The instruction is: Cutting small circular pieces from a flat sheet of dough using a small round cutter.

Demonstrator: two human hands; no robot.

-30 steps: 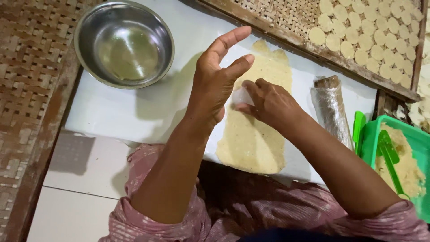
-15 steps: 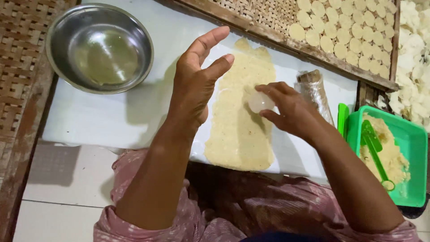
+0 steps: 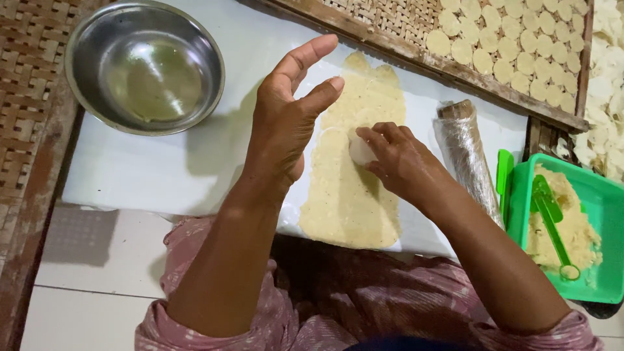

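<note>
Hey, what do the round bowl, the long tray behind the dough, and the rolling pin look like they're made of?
Bowl: polished metal, probably steel, mirror reflections. Tray: woven cane or bamboo strips in a worn wooden frame. Rolling pin: core unclear, wrapped in shiny, crinkled clear film.

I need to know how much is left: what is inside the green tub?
The green tub holds a heap of pale crumbly dough with a green scoop on top. The tub's bottom under the dough is hidden.
</note>
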